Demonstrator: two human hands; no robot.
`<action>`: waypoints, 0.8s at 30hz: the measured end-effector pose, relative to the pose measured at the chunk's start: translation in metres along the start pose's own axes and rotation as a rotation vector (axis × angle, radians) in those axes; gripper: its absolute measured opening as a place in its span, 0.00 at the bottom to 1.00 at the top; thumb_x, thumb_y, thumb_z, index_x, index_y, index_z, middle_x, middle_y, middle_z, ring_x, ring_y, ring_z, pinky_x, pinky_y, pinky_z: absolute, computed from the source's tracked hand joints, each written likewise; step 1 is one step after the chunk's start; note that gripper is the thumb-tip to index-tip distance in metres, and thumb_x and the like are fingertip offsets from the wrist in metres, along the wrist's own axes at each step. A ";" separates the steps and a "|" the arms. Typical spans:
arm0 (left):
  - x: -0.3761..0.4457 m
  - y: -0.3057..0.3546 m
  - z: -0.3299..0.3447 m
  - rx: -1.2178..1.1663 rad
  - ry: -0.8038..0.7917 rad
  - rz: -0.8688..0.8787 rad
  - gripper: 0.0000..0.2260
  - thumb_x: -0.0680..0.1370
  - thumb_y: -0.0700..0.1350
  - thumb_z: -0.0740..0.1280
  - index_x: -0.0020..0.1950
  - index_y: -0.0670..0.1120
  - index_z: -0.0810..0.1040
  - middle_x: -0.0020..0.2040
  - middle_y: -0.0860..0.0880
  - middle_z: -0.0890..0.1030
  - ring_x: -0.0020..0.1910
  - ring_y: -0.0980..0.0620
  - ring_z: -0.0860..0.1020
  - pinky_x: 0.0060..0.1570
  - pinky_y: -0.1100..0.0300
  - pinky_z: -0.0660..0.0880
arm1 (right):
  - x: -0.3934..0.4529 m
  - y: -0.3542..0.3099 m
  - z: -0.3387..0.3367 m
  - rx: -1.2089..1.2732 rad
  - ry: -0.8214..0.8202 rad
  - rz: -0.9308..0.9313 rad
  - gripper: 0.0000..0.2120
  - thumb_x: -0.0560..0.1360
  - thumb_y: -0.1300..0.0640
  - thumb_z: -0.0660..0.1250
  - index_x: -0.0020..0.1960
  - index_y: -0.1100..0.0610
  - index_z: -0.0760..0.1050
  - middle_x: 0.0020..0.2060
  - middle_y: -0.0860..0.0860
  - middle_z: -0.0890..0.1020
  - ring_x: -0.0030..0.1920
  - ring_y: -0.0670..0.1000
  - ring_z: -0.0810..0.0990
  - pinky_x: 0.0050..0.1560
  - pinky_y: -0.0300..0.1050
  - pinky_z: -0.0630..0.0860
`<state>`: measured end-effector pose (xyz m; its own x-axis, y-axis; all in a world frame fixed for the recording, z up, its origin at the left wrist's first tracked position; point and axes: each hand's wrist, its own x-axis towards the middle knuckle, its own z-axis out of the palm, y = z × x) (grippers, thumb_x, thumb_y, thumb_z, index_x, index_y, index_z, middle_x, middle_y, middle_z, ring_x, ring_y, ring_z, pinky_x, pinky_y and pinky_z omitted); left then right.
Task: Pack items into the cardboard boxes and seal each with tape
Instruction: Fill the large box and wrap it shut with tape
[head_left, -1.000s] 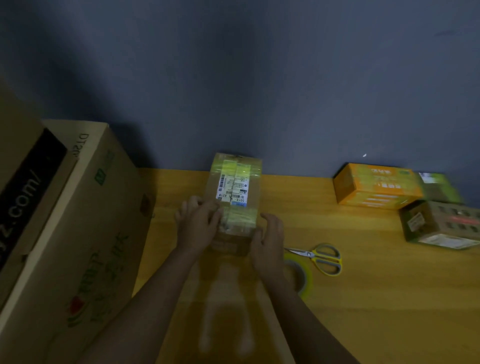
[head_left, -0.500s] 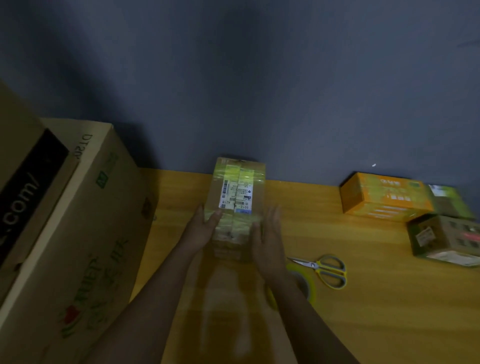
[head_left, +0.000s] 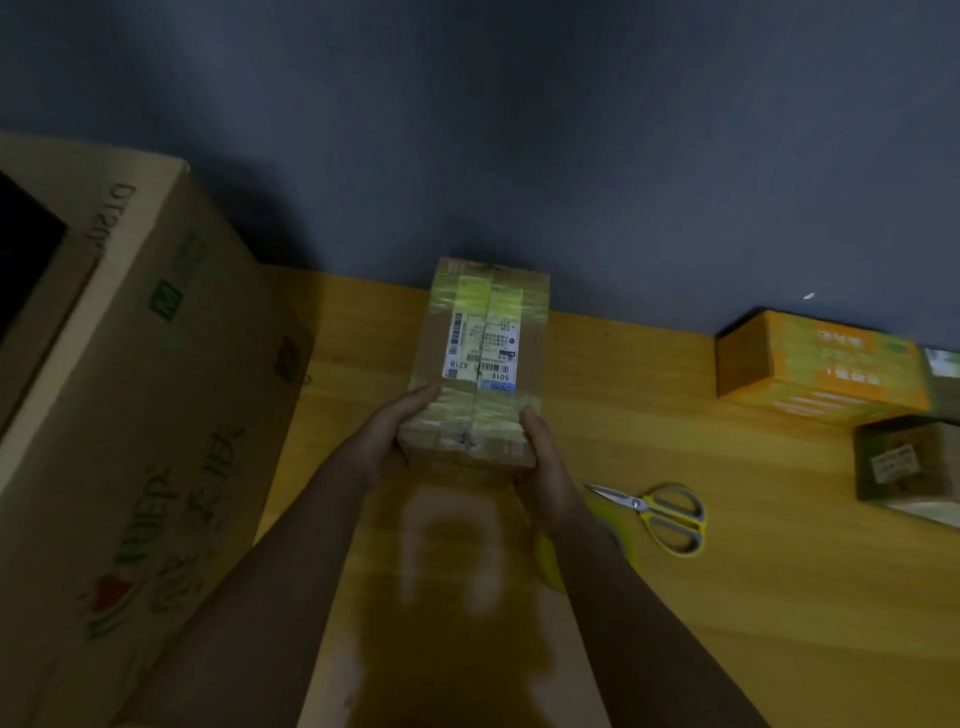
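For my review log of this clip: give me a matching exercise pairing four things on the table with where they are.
Things:
1. small taped cardboard box with shipping label
2. yellow-handled scissors
3. orange printed carton
4. large brown cardboard box

Places:
A. far left
B. between both hands
C. right of the right forearm
D. far right, by the wall

Pairs: 1-B, 2-C, 3-D, 4-A

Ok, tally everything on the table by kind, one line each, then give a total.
Cardboard boxes: 2, the taped box held between left hand and right hand, plus the large carton.
Printed product boxes: 2, orange box and brown box; a third is cut off.
Scissors: 1
Tape roll: 1
Total: 6
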<state>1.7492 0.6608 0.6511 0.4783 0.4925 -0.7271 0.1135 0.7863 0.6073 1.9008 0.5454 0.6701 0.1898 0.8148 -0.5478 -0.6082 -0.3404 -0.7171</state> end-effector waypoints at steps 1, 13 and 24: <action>-0.001 0.000 -0.001 -0.016 -0.011 0.002 0.30 0.62 0.59 0.78 0.60 0.49 0.80 0.56 0.43 0.83 0.55 0.41 0.80 0.59 0.43 0.74 | 0.000 -0.002 0.000 -0.003 -0.016 0.009 0.19 0.83 0.49 0.51 0.62 0.59 0.74 0.45 0.53 0.86 0.45 0.51 0.85 0.39 0.42 0.80; -0.028 0.000 0.019 0.451 0.205 0.274 0.37 0.71 0.71 0.61 0.76 0.55 0.62 0.73 0.52 0.68 0.69 0.46 0.70 0.67 0.42 0.68 | -0.004 -0.010 0.001 -0.987 0.256 -0.433 0.29 0.81 0.53 0.56 0.79 0.51 0.50 0.78 0.50 0.51 0.78 0.51 0.51 0.75 0.46 0.54; -0.038 -0.021 0.043 0.532 0.281 0.401 0.21 0.82 0.56 0.55 0.73 0.51 0.66 0.67 0.47 0.75 0.62 0.46 0.76 0.62 0.50 0.73 | -0.032 -0.006 -0.015 -1.853 0.017 -0.543 0.36 0.77 0.34 0.34 0.79 0.51 0.46 0.76 0.44 0.41 0.76 0.43 0.39 0.75 0.56 0.40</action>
<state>1.7663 0.6095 0.6803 0.3378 0.8388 -0.4269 0.4193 0.2719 0.8661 1.9097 0.5139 0.6854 0.0618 0.9884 -0.1386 0.9569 -0.0982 -0.2732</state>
